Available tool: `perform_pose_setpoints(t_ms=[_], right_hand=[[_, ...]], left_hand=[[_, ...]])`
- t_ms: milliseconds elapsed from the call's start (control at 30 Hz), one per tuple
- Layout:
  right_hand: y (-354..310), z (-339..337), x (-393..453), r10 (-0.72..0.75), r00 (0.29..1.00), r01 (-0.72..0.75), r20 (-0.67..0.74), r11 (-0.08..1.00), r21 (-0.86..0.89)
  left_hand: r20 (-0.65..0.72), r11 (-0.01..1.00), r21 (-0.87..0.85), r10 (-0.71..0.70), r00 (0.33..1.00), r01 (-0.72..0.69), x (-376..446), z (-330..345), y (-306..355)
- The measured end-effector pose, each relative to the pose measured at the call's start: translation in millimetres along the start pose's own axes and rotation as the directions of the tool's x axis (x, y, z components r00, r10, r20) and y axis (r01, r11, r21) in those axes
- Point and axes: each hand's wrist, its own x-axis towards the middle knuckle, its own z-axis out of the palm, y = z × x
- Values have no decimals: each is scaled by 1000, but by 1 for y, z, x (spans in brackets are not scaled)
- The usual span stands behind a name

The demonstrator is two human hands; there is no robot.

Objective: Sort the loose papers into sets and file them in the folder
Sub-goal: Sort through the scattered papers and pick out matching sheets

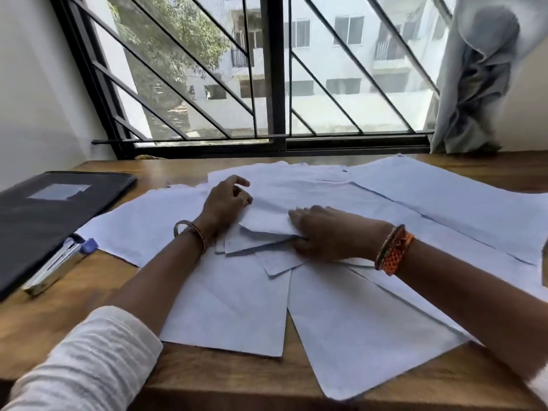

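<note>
Several loose white papers (370, 315) lie spread and overlapping across the wooden table (74, 315). My right hand (329, 232) pinches the edge of one sheet (267, 222) in the middle of the spread, fingers on top and thumb beneath, so its corner is raised off the sheets below. To the left of that sheet my left hand (226, 201) rests on the papers with its fingers loosely curled and nothing in them. The black folder (53, 215) lies closed at the table's left side, apart from both hands.
A metal stapler (55, 268) with a blue end lies half on the folder's near corner. Behind the table is a barred window (275, 84). A grey curtain (471, 78) hangs at the back right. The table's front edge is close to me.
</note>
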Motion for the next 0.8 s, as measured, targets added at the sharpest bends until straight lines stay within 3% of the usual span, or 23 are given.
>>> perform_pose_setpoints(t_ms=[67,200,267,300,367,433,467,500,633,800], right_hand=[[-2,-4,-4,-19,1000,19,-6,999,40],[3,-13,-2,-87,988,70,125,988,137],[8,-26,-5,-183,982,156,54,932,326],[10,-36,-8,-205,977,208,-61,848,486],[13,-62,-16,-103,938,332,-330,532,779],[23,-83,-21,64,869,478,-491,146,866],[32,-87,-21,137,841,525,-523,28,851],[38,-88,-20,200,823,546,-532,-20,837],[54,-59,-7,385,798,451,-463,127,883],[66,-34,0,481,787,404,-385,69,912]], left_hand=[[-11,1000,21,-1,1000,1,0,0,1],[8,1000,4,-19,1000,19,-1,-1,2],[31,976,-216,-33,999,39,-7,-6,16],[63,909,-410,-53,997,74,-12,-13,28],[153,628,-770,11,988,112,-15,-30,37],[177,462,-882,147,973,91,-14,-51,42],[199,415,-905,211,957,96,-14,-59,46],[230,394,-912,252,940,117,-14,-66,50],[308,411,-895,284,908,175,-23,-61,68],[104,534,-845,134,985,16,-19,-28,71]])
